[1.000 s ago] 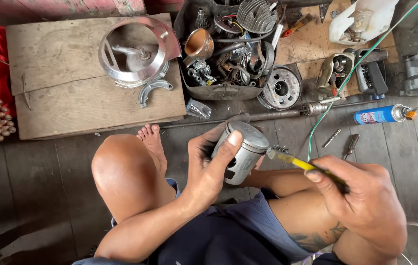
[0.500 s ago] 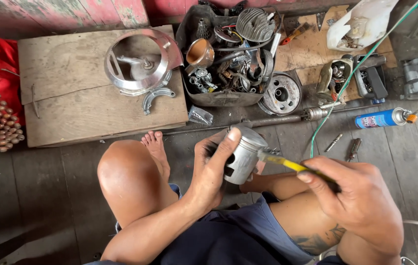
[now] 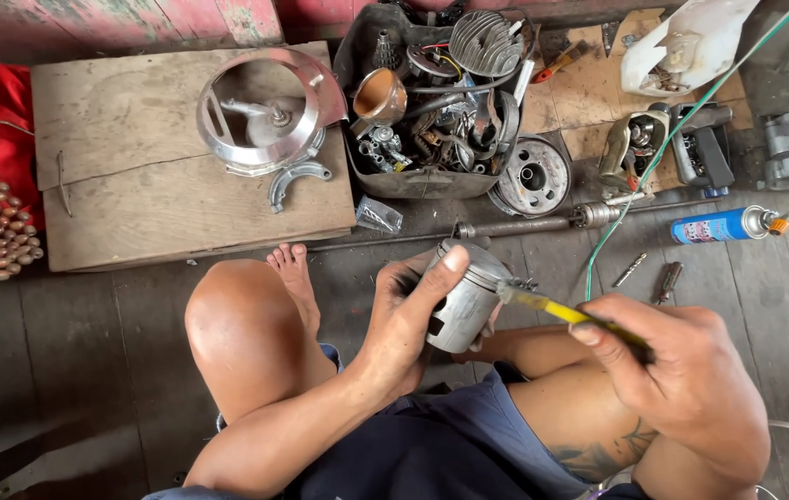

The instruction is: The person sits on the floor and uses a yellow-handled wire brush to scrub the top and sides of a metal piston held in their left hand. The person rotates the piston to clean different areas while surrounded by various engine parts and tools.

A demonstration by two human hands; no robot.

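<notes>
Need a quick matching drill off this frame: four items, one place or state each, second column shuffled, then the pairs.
Items
1. metal piston
2. yellow-handled brush
3. blue spray can
4. round metal housing

Places or states
A. lying on the dark floor at the right
B. held in the right hand, tip against the piston
C. resting on the wooden board
D. gripped in the left hand, above the lap

Pairs: 1-D, 2-B, 3-A, 4-C
</notes>
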